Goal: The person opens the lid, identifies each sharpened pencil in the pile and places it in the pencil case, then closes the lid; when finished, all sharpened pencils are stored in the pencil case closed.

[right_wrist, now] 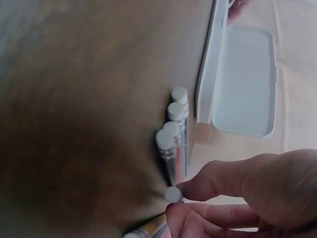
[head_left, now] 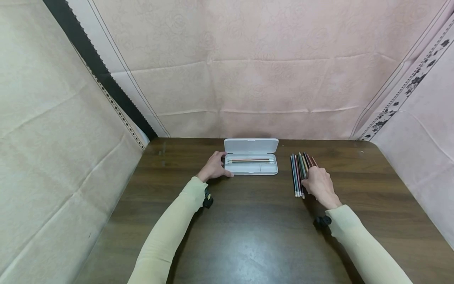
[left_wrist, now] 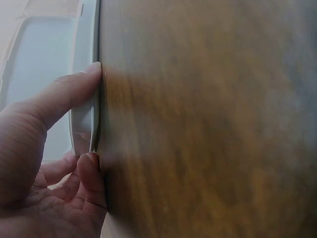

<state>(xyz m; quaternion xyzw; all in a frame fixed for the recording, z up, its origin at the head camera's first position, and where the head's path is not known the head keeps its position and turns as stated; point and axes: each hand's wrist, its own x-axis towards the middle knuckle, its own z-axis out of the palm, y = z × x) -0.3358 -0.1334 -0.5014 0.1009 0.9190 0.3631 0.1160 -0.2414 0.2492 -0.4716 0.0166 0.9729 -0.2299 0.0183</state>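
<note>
An open white pencil case (head_left: 244, 172) stands near the table's far edge with its lid (head_left: 251, 146) raised. Several pencils (head_left: 250, 161) lie lengthwise inside it. My left hand (head_left: 214, 165) holds the case's left end, thumb on the front wall and fingers curled at the end, as the left wrist view shows. To the right of the case, a row of pencils (head_left: 296, 177) lies on the table, white erasers toward me. Over its right part, my right hand (head_left: 320, 185) pinches one pencil (right_wrist: 173, 194) near its eraser between thumb and finger.
The brown wooden table (head_left: 248, 225) extends toward me. Pale cloth (head_left: 248, 86) hangs behind it, with more cloth at both sides. Dark wrist cameras sit on both wrists.
</note>
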